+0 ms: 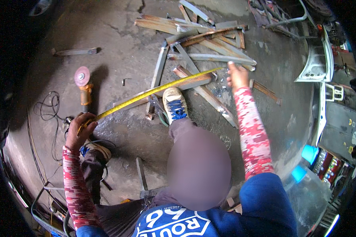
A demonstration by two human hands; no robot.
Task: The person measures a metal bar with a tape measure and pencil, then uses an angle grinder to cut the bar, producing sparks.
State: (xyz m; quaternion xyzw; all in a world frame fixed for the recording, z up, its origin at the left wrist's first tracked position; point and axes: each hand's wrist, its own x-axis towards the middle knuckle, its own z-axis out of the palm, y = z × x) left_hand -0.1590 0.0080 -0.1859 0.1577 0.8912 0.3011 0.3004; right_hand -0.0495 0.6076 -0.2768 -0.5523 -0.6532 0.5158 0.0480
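A yellow tape measure is drawn out across the picture, slanting up from left to right. My left hand is closed round its body end at the lower left. At the far end of the blade, my right hand pinches the tip; small fingertip details are blurred. The blade passes above a rusty square metal tube lying on the floor, and above my shoe. Pliers-like tool with dark jaws lies beside that shoe.
An angle grinder with a pink disc lies near my left hand, its cable looped beside it. Several rusty metal tubes are heaped at the far side. A white vehicle panel and a blue container stand at right.
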